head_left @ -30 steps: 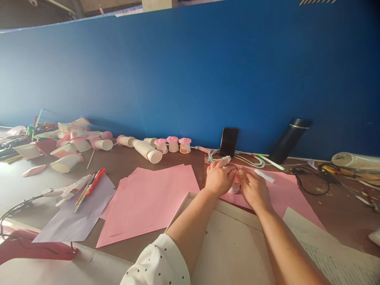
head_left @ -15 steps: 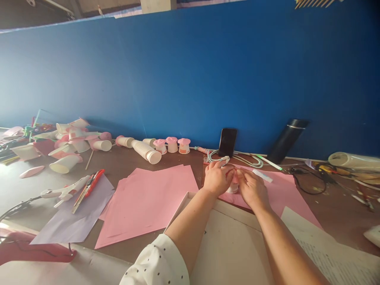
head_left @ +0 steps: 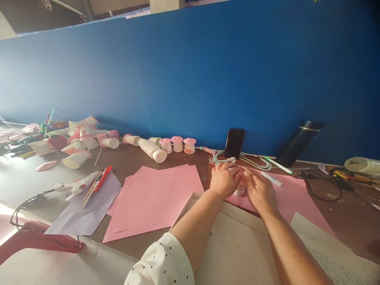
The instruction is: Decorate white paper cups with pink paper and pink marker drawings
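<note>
Small white paper cup w/ pink top (head_left: 240, 190) is pinched in L hand (head_left: 225, 179) & R hand (head_left: 261, 192) grips, prob. so it's kept steady.

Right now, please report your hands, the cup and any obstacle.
Left hand and right hand at the paper cup, by its pink top. Cup partly hidden between them. Looped cable just beyond left hand.

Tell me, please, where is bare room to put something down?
At the right, the brown table is mostly bare between the pink sheet, black cable and printed paper. At the left, the pale surface is free between the pink oval and the glue gun. Crowded: the heaped cups, and around the left hand, right hand and the cup between them.
</note>
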`<action>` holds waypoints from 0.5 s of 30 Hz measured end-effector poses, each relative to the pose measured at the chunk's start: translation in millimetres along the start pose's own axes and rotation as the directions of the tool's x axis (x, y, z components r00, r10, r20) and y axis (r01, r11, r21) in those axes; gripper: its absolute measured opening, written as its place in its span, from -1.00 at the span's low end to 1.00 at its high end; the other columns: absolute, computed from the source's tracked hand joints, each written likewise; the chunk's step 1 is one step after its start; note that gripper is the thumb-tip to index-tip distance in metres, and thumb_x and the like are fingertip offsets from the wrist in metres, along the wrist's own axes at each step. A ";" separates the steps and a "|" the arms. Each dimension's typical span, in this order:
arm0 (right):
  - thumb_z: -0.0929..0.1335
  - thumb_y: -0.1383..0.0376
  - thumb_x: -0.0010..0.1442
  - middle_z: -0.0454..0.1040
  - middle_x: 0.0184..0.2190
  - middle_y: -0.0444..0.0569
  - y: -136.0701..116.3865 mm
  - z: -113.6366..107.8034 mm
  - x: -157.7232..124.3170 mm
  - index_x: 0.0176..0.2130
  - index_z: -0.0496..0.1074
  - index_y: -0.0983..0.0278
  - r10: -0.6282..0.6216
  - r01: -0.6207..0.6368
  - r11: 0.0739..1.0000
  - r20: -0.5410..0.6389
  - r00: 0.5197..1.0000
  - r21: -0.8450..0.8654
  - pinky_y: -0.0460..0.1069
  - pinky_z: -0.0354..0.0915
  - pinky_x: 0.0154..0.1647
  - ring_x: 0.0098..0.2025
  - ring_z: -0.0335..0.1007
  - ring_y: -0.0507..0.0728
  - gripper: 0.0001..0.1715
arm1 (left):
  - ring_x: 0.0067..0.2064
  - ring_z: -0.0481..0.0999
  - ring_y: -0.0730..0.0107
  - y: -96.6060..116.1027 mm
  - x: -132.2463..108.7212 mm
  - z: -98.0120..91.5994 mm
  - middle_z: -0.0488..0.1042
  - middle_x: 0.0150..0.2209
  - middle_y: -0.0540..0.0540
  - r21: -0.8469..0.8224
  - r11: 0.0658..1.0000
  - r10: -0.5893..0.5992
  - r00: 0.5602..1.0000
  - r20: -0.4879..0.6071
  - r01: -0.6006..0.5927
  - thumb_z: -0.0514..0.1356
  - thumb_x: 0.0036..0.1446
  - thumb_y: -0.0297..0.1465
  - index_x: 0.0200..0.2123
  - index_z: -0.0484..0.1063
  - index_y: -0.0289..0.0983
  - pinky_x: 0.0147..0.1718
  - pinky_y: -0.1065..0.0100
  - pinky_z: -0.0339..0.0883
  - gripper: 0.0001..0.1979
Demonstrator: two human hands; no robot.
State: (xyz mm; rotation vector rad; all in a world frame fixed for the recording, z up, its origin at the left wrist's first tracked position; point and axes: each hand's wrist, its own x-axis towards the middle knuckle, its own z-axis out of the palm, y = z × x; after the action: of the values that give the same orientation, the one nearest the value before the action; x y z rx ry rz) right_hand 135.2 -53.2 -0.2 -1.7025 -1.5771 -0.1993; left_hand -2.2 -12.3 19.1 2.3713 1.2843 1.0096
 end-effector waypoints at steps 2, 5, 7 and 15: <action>0.12 0.01 0.31 0.46 0.03 -0.03 -0.5 1.2 -1.1 0.03 0.47 0.18 -0.002 0.002 1.000 0.004 1.000 -0.010 0.11 0.24 0.07 0.05 0.34 0.21 -0.44 | 0.14 0.27 0.16 0.5 -0.2 -0.1 0.37 0.14 0.03 0.001 1.000 -0.006 1.000 0.009 0.006 -0.06 0.26 -0.17 0.01 0.45 0.00 0.11 0.09 0.15 -0.62; 0.12 0.02 0.31 0.45 0.04 -0.02 -1.1 3.1 -3.0 0.03 0.47 0.18 -0.003 0.003 0.999 0.007 1.000 -0.032 0.11 0.22 0.09 0.06 0.33 0.21 -0.45 | 0.14 0.27 0.16 0.6 -0.7 0.2 0.37 0.14 0.03 0.012 1.000 -0.003 1.000 0.024 0.003 -0.07 0.26 -0.19 0.01 0.45 -0.01 0.12 0.08 0.14 -0.62; 0.12 0.04 0.31 0.45 0.04 -0.03 -2.4 3.3 -3.5 0.03 0.47 0.17 0.006 -0.006 0.999 0.016 1.000 -0.048 0.11 0.22 0.08 0.05 0.33 0.21 -0.47 | 0.15 0.26 0.16 0.2 -0.9 0.8 0.38 0.14 0.01 0.024 1.000 0.005 1.000 0.020 -0.005 -0.07 0.26 -0.19 0.02 0.44 -0.03 0.13 0.07 0.13 -0.61; 0.13 0.07 0.30 0.48 0.02 -0.06 -14.8 -4.1 -1.1 0.03 0.47 0.13 0.108 -0.097 0.988 0.084 0.991 -0.118 0.13 0.28 -0.04 0.02 0.35 0.25 -0.50 | 0.15 0.26 0.18 -1.2 -1.1 3.4 0.39 0.13 0.01 0.062 0.998 0.004 1.000 -0.001 -0.004 -0.06 0.26 -0.18 0.01 0.45 -0.03 0.13 0.09 0.14 -0.61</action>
State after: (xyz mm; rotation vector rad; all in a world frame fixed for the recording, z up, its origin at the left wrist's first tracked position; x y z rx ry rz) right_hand 123.3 -57.9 8.4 -1.8997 -1.5640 -0.1644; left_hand -1.0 -12.2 15.5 2.4202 1.3297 0.9859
